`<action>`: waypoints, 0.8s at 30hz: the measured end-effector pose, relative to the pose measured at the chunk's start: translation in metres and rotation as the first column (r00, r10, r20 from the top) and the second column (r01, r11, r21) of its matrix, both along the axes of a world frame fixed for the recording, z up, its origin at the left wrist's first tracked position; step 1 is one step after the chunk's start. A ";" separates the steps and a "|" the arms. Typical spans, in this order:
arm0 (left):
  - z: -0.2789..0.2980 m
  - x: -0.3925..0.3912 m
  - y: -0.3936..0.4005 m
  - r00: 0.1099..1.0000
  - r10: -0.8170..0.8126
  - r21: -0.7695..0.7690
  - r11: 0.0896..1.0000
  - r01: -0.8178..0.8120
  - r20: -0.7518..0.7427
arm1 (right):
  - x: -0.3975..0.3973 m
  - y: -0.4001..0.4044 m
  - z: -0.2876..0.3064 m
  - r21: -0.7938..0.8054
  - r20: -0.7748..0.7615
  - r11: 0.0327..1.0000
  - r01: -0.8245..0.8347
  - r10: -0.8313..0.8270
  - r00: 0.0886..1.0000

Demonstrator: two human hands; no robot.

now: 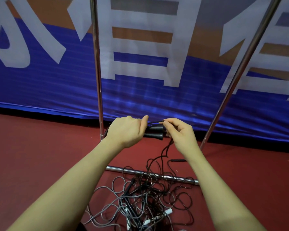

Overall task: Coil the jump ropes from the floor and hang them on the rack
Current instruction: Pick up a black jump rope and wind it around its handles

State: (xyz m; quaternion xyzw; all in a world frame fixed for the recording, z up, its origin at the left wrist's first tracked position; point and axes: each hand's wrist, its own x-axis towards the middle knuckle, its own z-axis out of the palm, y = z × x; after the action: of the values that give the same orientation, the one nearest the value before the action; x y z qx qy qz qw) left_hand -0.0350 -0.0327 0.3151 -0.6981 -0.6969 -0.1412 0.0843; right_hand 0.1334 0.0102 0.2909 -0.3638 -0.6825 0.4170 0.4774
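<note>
- Blue banner point(140, 97) with white characters across 12 o'clock, backing the scene.
- Rack point(97, 64): steel uprights at 11 and 1 o'clock, base bar across the floor, awaiting coils.
- Tangled jump ropes point(140, 197) heaped at 6 o'clock on red floor point(40, 147), partly over the base bar.
- Left hand point(125, 130) wrapped round paired black handles point(154, 133), held together at centre, likely as a core for winding.
- Right hand point(180, 134) pinching black cord point(157, 121) just beside the handles, apparently feeding a loop.
</note>
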 end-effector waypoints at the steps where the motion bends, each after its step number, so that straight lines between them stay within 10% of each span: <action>1: 0.002 0.000 -0.001 0.999 0.003 0.002 1.000 -0.003 0.038 | 0.000 0.000 0.001 -0.019 0.004 1.000 -0.006 0.006 1.000; 9: 0.002 -0.004 0.008 0.894 0.231 -0.021 0.970 -0.241 0.384 | 0.000 -0.006 0.006 -0.184 0.107 0.952 -0.243 0.266 0.958; 24: -0.020 -0.006 0.011 0.960 0.202 -0.154 0.973 -0.173 0.193 | 0.007 -0.016 0.019 0.101 0.298 0.992 -0.073 0.039 0.954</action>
State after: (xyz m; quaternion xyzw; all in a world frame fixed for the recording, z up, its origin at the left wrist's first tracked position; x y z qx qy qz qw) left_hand -0.0409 -0.0215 0.2955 -0.6143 -0.7729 -0.1571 -0.0233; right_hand 0.1408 -0.0056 0.3101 -0.3755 -0.7783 0.3328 0.3774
